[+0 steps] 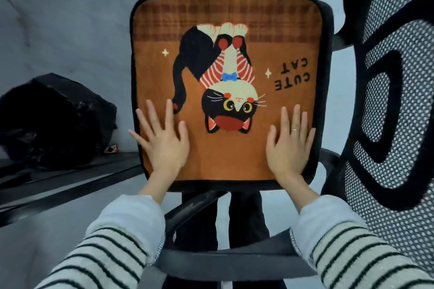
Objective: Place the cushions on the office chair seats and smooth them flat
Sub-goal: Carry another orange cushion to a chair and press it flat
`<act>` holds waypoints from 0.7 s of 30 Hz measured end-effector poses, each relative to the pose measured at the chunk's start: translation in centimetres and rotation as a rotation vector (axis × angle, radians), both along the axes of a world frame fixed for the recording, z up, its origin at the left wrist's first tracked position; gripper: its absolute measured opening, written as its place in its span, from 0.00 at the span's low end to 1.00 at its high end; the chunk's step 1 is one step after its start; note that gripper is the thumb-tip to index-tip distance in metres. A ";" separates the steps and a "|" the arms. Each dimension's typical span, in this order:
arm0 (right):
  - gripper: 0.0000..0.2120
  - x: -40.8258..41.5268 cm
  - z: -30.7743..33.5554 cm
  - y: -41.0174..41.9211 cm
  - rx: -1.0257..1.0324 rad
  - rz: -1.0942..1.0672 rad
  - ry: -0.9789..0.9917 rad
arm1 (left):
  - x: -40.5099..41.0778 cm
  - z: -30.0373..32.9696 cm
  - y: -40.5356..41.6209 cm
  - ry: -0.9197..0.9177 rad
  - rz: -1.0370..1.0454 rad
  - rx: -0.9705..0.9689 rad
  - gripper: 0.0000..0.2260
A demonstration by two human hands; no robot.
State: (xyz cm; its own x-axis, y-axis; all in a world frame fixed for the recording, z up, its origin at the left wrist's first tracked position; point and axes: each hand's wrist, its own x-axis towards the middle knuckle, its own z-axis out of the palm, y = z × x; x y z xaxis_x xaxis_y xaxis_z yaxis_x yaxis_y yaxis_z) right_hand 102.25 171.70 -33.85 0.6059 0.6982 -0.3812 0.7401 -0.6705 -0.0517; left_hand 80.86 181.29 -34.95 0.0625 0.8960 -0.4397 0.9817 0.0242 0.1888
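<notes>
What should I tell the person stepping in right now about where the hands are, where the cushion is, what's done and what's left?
Left hand: open, fingers spread, pressing flat on the near left part of the orange cat cushion.
Right hand: open, flat on the near right part of it.
The cushion lies on the chair seat, print upside down from this view, with no wrinkles visible.
Done: this cushion is placed.
Left: finish smoothing toward the far edge. A second chair's mesh back stands on the right; its seat is out of view, so check whether it needs a cushion.
</notes>
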 end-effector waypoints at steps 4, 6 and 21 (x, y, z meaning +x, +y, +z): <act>0.28 -0.9 -2.1 -0.2 0.045 -0.054 -0.084 | -1.2 -1.7 -1.0 0.047 -0.033 0.105 0.27; 0.29 -1.4 -3.3 -0.4 0.074 -0.047 -0.125 | -1.2 -2.7 -1.4 0.067 -0.047 0.157 0.28; 0.42 -5.7 3.2 -3.3 -0.336 0.019 0.295 | 2.8 3.1 -7.3 0.057 0.012 -0.381 0.38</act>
